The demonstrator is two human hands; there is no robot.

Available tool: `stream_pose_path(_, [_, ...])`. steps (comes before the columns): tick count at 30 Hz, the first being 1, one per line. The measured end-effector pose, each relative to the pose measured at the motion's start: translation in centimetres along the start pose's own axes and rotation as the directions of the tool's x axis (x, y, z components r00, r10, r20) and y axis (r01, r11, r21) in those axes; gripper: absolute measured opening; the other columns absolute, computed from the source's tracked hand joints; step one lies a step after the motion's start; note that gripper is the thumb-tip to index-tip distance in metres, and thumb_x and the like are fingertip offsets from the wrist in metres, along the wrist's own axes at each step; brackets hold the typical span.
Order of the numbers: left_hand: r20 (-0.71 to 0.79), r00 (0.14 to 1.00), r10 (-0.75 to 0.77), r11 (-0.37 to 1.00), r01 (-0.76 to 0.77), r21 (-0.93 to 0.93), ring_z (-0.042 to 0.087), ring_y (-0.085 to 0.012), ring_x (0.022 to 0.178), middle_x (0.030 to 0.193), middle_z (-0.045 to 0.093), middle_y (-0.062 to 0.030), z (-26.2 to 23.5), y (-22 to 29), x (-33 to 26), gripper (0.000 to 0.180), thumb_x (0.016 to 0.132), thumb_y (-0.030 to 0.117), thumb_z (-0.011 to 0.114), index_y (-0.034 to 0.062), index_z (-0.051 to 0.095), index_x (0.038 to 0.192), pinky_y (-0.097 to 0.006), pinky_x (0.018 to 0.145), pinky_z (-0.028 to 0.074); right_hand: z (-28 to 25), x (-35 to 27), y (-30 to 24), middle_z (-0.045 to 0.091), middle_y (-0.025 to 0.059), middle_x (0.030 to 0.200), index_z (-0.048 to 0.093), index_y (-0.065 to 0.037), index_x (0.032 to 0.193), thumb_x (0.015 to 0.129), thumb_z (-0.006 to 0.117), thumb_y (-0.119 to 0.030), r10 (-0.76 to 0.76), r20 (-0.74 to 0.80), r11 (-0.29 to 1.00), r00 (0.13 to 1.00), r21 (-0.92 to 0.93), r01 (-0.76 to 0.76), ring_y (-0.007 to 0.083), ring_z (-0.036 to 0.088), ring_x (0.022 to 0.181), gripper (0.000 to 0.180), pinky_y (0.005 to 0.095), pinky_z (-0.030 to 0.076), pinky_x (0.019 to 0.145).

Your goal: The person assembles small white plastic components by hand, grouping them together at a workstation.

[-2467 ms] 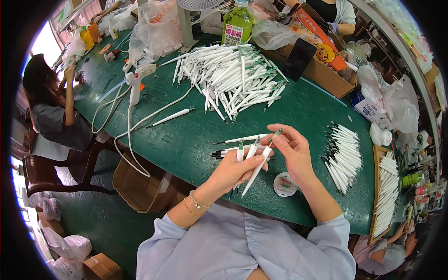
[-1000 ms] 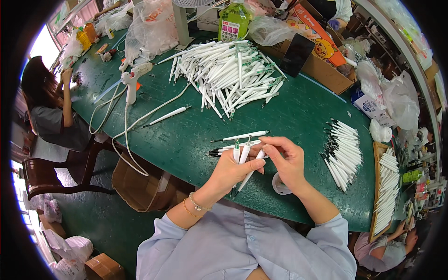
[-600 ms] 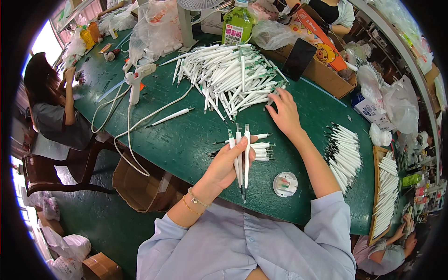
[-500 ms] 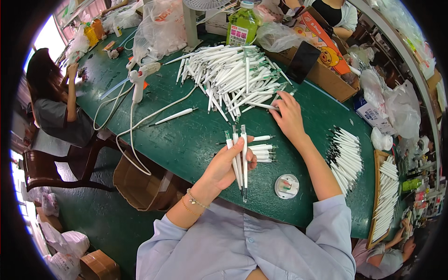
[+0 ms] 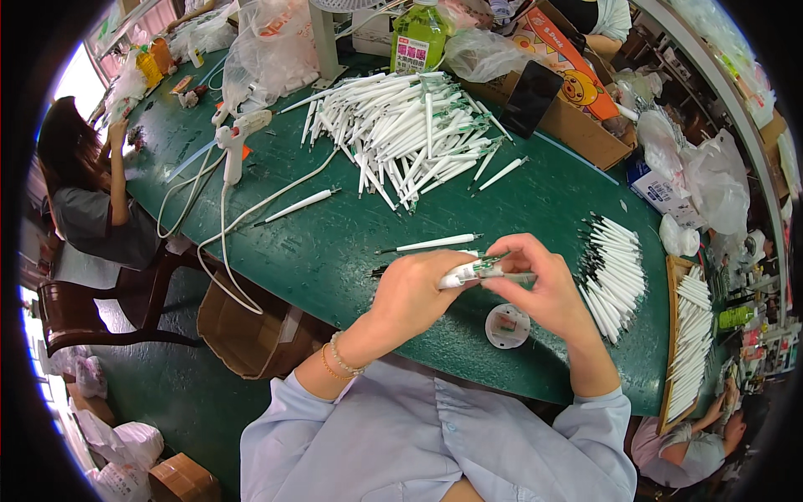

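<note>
My left hand (image 5: 410,291), with a bracelet on its wrist, is closed around a few white pen-like sticks (image 5: 457,277), whose clear and green ends point right. At those ends my right hand (image 5: 539,280) pinches with thumb and fingers; exactly what it grips is partly hidden. One loose stick (image 5: 435,243) lies just beyond the left hand, and others nearby are mostly covered by it. Close below the right hand is a round white disc (image 5: 507,326). Farther off spreads a big pile of white sticks (image 5: 393,134), many with green ends.
A white glue gun (image 5: 237,142) with a looping cable rests at the left. More sticks lie in a row (image 5: 617,272) and in a wooden tray (image 5: 671,368) at the right. A green bottle (image 5: 418,40), dark phone (image 5: 532,99) and cardboard box (image 5: 598,146) stand behind. Other people sit nearby.
My right hand has come back from the pile to my left hand. The held sticks have tipped from upright in view to pointing right. The view has shifted slightly.
</note>
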State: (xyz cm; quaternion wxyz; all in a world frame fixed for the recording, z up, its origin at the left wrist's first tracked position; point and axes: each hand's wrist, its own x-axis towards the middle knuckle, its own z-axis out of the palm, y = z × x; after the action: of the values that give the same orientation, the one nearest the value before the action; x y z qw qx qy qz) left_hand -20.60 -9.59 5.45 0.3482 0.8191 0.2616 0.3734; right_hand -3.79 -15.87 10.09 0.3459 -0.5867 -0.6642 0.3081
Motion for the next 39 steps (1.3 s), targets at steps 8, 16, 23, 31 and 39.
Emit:
stream_pose_path(8, [0.326, 0.880, -0.345, 0.770, 0.464, -0.439, 0.057, -0.0098, 0.060, 0.077, 0.063, -0.0066, -1.3, 0.8, -0.9, 0.022, 0.074, 0.007, 0.062, -0.0021, 0.059, 0.093, -0.023, 0.057, 0.045, 0.0, 0.0, 2.1, 0.060, 0.0068, 0.084, 0.053, -0.001, 0.099, 0.085, 0.050, -0.009, 0.072, 0.071, 0.858, 0.995, 0.504, -0.098, 0.0100, 0.057, 0.077, 0.017, 0.0240, 0.046, 0.068])
stream_pose_path(16, [0.405, 0.841, -0.358, 0.557, 0.541, -0.630, 0.057, -0.0101, 0.058, 0.075, 0.062, -0.0099, -0.9, 0.1, -1.4, 0.028, 0.078, 0.009, 0.059, -0.0040, 0.050, 0.100, -0.021, 0.052, 0.043, 1.3, 0.4, 1.6, 0.061, 0.0078, 0.088, 0.057, 0.001, 0.095, 0.084, 0.050, -0.006, 0.039, -0.036, 0.862, 0.999, 0.507, -0.016, 0.0118, 0.056, 0.084, 0.014, 0.0248, 0.046, 0.074])
stream_pose_path(23, [0.466, 0.810, -0.356, 0.507, 0.586, -0.632, 0.056, -0.0071, 0.053, 0.070, 0.061, -0.0070, -0.8, -0.2, -1.4, 0.027, 0.079, 0.017, 0.059, -0.0010, 0.052, 0.098, -0.015, 0.035, 0.030, 1.2, 0.7, 1.9, 0.062, 0.0101, 0.088, 0.060, 0.004, 0.089, 0.078, 0.056, 0.000, 0.077, -0.137, 0.774, 0.988, 0.632, 0.027, 0.0150, 0.058, 0.083, 0.012, 0.0269, 0.046, 0.076])
stream_pose_path(31, [0.447, 0.818, -0.361, 0.498, 0.575, -0.649, 0.057, -0.0074, 0.053, 0.070, 0.061, -0.0072, -0.7, -0.1, -1.5, 0.026, 0.078, 0.015, 0.060, -0.0008, 0.052, 0.097, -0.016, 0.036, 0.031, 1.6, 0.4, 3.2, 0.062, 0.0068, 0.085, 0.059, -0.002, 0.091, 0.075, 0.061, -0.003, -0.015, -0.249, 0.876, 0.968, 0.464, 0.133, 0.0083, 0.056, 0.075, 0.016, 0.0209, 0.043, 0.064])
stream_pose_path(39, [0.438, 0.802, -0.407, 0.476, 0.595, -0.647, 0.057, -0.0075, 0.053, 0.071, 0.061, -0.0079, -0.5, -0.2, -1.7, 0.026, 0.077, 0.015, 0.061, 0.0000, 0.053, 0.096, -0.015, 0.035, 0.031, 1.9, 0.5, 2.5, 0.063, 0.0068, 0.083, 0.057, -0.002, 0.091, 0.075, 0.062, -0.004, 0.058, -0.218, 0.847, 0.974, 0.528, 0.068, 0.0082, 0.058, 0.073, 0.016, 0.0197, 0.044, 0.063])
